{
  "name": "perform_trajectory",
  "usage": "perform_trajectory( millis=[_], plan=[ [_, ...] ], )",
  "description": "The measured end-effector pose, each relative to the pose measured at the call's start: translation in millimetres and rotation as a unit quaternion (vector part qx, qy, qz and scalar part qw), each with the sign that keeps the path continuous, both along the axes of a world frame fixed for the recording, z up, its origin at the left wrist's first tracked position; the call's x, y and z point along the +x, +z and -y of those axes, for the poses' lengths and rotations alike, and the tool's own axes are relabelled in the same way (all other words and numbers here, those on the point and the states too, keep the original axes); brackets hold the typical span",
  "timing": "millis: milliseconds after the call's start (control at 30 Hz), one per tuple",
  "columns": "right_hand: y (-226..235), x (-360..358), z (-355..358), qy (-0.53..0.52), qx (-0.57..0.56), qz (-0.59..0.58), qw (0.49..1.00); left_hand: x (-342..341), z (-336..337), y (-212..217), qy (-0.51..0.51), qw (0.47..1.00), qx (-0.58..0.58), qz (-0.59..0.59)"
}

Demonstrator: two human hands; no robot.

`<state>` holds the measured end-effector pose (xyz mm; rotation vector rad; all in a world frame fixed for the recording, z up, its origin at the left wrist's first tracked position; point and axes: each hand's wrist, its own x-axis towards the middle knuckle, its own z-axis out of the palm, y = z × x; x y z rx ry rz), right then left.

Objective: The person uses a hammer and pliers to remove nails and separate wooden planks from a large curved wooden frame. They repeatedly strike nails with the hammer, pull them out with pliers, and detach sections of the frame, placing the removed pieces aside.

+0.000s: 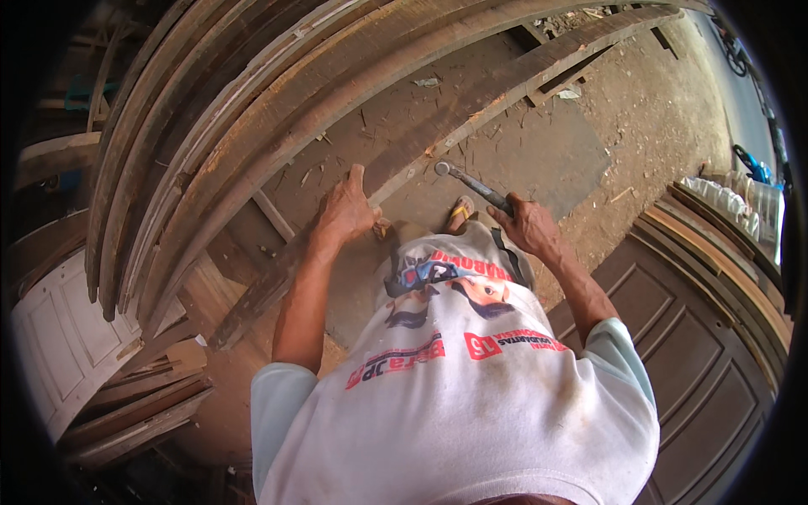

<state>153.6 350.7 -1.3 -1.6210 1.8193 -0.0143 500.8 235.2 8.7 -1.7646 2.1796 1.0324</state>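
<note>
My right hand (528, 224) is closed around the dark handle of a hammer (478, 187). The hammer's round metal head points up and left, close to the side of a long dark wooden beam (459, 118). That beam runs slantwise from the lower left to the far upper right. Over its middle lies my left hand (347, 206), gripping it, one finger stretched out along the top. The underside of this grip is hidden. My sandalled foot (459, 215) shows below the hammer.
Several long wooden planks (252, 109) lie stacked at the left and far side. Brown panelled doors (682, 345) and boards lie at the right, a white panelled door (71, 345) at the left. Nails and wood scraps litter a flat grey sheet (555, 160) on the dirt ground.
</note>
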Motion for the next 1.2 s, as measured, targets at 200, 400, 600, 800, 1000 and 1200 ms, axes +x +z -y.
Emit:
perform_trajectory(
  millis=[200,400,600,800,1000,1200],
  plan=[
    [59,28,3,0.025,-0.091,0.122,0.988,-3,-4,1,0.012,1.000,-0.010,0.002],
    [63,43,10,-0.014,-0.180,0.259,0.949,-1,-3,5,0.019,1.000,0.005,-0.020],
    [53,64,22,-0.155,-0.050,0.237,0.958,3,-1,3,0.012,1.000,-0.010,-0.023],
    [28,65,7,-0.194,-0.087,0.201,0.956,5,0,0,0.003,1.000,-0.005,-0.021],
    [25,82,6,-0.247,-0.182,0.347,0.886,11,-1,-8,0.004,0.998,-0.021,-0.058],
    [0,93,-14,-0.271,-0.085,0.212,0.935,9,-6,-12,-0.017,0.999,-0.030,-0.008]
  ],
)
